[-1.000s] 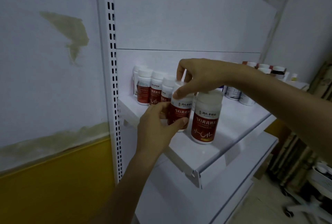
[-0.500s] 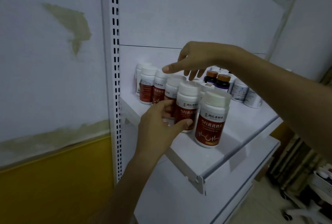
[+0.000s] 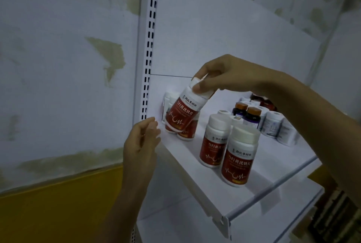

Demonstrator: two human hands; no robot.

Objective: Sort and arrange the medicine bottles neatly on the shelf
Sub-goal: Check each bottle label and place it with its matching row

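My right hand (image 3: pixel 230 76) grips the white cap of a red-labelled white medicine bottle (image 3: pixel 183 113) and holds it tilted above the row of matching bottles (image 3: pixel 188 132) at the back left of the white shelf (image 3: pixel 197 166). My left hand (image 3: pixel 143 139) hovers at the shelf's left edge, fingers loosely curled, holding nothing. Two more red-labelled bottles (image 3: pixel 239 157) stand upright near the shelf's front. Dark bottles with orange caps (image 3: pixel 252 116) and white bottles with grey labels (image 3: pixel 273 125) stand further right.
A slotted white upright (image 3: pixel 149 47) runs along the shelf's left side against a patchy wall. A lower white shelf (image 3: pixel 175 221) sits beneath. Dark clutter (image 3: pixel 336 217) fills the floor at the right.
My right hand has taken hold of a bottle from the left row by its cap and lifted it tilted. My left hand let go of the front bottle and drew back to the left.
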